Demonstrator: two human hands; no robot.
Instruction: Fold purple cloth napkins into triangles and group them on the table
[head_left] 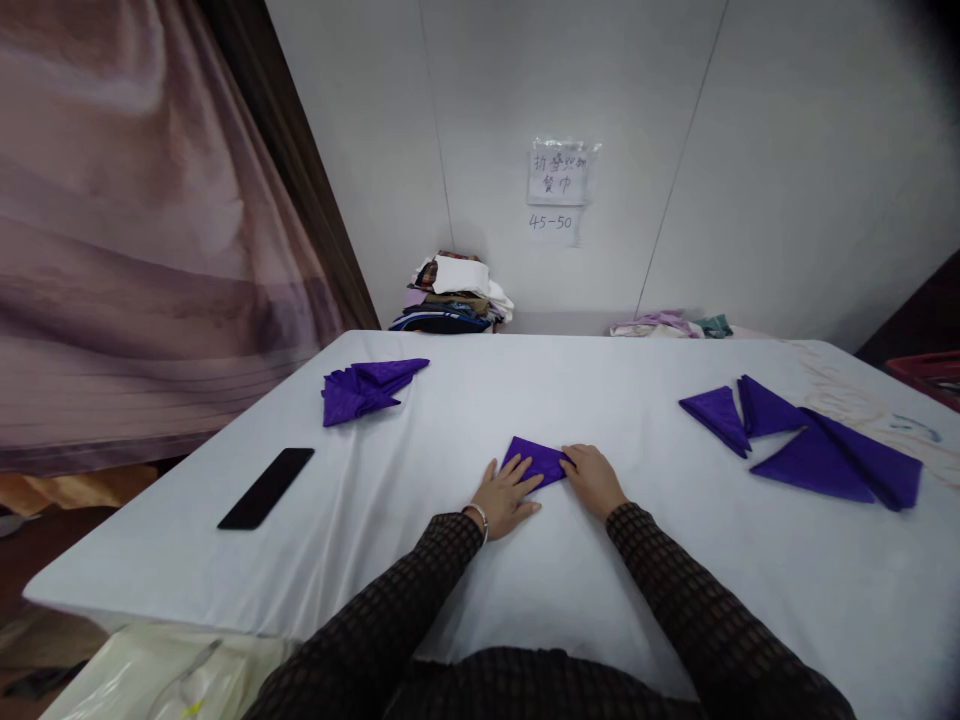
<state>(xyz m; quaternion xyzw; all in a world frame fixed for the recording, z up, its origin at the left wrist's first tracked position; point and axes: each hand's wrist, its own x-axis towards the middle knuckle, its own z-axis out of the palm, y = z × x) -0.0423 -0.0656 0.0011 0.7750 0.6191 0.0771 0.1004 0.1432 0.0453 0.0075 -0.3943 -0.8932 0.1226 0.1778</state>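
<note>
A small folded purple napkin [536, 459] lies on the white-covered table [450, 440] right in front of me. My left hand [506, 496] rests flat on its left part, fingers spread. The right hand [592, 478] presses on its right corner, fingers curled down onto the cloth. Both sleeves are dark and checked, and a bracelet sits on my left wrist.
A pile of unfolded purple napkins [367, 387] lies at the far left. Several folded purple triangles [814, 443] lie at the right. A black phone [266, 487] rests near the left edge. Stacked cloths [454, 295] sit by the wall under a paper sign [559, 175].
</note>
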